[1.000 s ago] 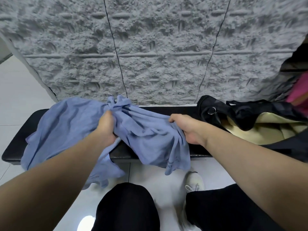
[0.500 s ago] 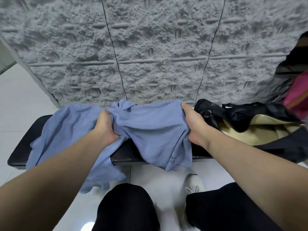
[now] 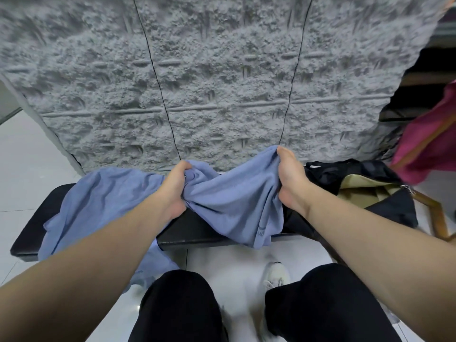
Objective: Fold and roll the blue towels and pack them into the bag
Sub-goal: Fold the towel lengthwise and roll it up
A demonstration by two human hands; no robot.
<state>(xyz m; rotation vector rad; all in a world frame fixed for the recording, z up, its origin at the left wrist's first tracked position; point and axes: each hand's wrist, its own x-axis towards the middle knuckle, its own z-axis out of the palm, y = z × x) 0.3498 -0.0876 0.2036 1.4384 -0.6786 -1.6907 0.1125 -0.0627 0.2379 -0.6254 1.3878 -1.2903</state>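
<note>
A blue towel (image 3: pixel 237 203) hangs stretched between both my hands above a black bench (image 3: pixel 197 233). My left hand (image 3: pixel 176 186) grips a bunched part of it near the middle. My right hand (image 3: pixel 291 178) pinches its upper right edge, raised a little higher. More blue towel cloth (image 3: pixel 103 201) lies spread over the bench's left half and droops over the front edge toward the floor. The black bag (image 3: pixel 385 208) with a tan lining (image 3: pixel 362 191) sits open on the bench's right end, just right of my right hand.
A rough grey wall (image 3: pixel 209 82) rises right behind the bench. Pink cloth (image 3: pixel 429 149) hangs at the far right above a wooden frame (image 3: pixel 434 218). My knees in black trousers and a white shoe (image 3: pixel 276 280) are below, on white floor tiles.
Both hands have lifted the towel up and toward the wall. My right hand moved from the towel's lower edge to holding its top right edge high.
</note>
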